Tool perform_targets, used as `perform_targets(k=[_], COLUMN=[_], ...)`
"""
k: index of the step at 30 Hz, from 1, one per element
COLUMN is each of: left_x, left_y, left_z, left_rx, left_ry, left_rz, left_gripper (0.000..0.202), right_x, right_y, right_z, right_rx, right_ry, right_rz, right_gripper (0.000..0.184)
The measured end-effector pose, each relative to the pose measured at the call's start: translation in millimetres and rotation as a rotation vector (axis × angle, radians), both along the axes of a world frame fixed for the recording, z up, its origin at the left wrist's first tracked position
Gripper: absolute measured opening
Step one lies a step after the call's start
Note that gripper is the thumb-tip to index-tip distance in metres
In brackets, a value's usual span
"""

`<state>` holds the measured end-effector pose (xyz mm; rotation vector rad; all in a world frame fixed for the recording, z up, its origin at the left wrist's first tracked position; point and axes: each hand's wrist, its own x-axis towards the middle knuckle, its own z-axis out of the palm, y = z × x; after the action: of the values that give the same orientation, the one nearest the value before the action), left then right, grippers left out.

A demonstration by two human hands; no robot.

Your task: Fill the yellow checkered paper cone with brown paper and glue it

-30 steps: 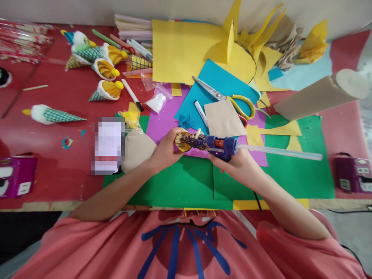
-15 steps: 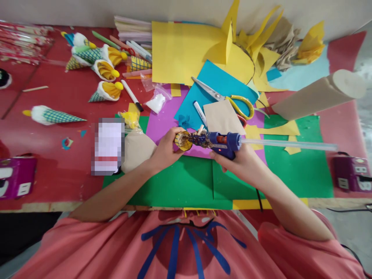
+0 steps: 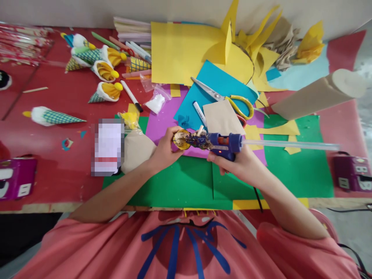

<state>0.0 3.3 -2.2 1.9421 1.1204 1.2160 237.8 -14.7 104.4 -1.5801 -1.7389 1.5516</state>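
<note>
Two things were gripped by fingers in the head view: a yellow cone (image 3: 181,141) in the left hand (image 3: 167,150), a blue glue gun (image 3: 218,146) in the right hand (image 3: 243,162), its front end at the cone's mouth. Scissors (image 3: 214,94) lay beyond the right fingers.

T-shirt (image 3: 101,248): coral pink, loose cut, softly creased fabric. Left sleeve (image 3: 69,234): same pink, wide. Right sleeve (image 3: 296,248): same pink, wide, redder along its inner edge. Chest print (image 3: 184,255): dark red rounded patch, overlaid with thick blue strokes (image 3: 173,248) fanning out, round-ended; above these, a thin black curved line, small white shapes and short yellow strokes. Forearms: bare. Left hand (image 3: 167,149) and right hand (image 3: 241,164): ungloved.
</note>
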Motion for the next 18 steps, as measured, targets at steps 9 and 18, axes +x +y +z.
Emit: perform_targets(k=[9,18], left_x=[-3,-3], left_y=[1,6], left_z=[-3.6,-1.5], left_rx=[-0.063,-0.043], left_ry=[-0.029,-0.104], left_rz=[0.073,0.039], left_gripper=[0.05,0.047], right_x=[28,173], right_y=[-2,-18], right_z=[12.1,-9.0], right_rx=[-0.019,-0.001], right_ry=[0.022,-0.146], right_rz=[-0.106,-0.993], right_gripper=[0.034,0.02])
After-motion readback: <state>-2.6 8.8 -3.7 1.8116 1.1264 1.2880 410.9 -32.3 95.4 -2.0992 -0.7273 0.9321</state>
